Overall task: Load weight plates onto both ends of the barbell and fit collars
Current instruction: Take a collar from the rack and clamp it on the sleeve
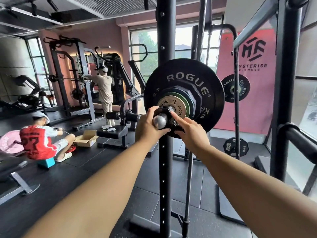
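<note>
The barbell's sleeve end (159, 122) points at me, round and silver. On it sit a large black ROGUE plate (187, 78), a hexagonal black plate (197, 97), a thin green plate (189, 103) and a small silver ROGUE plate (179, 104). A black collar (165, 110) is around the sleeve, against the silver plate. My left hand (148, 124) grips the collar from the left, fingers over its top. My right hand (190, 133) holds its right side, index finger stretched along it.
A black rack upright (165, 40) stands just behind the plates. Another ROGUE plate (235, 88) hangs on a post at right, and a 15 kg plate (235, 147) leans on the floor. One person (39, 140) crouches at left; another (104, 91) stands at a far rack.
</note>
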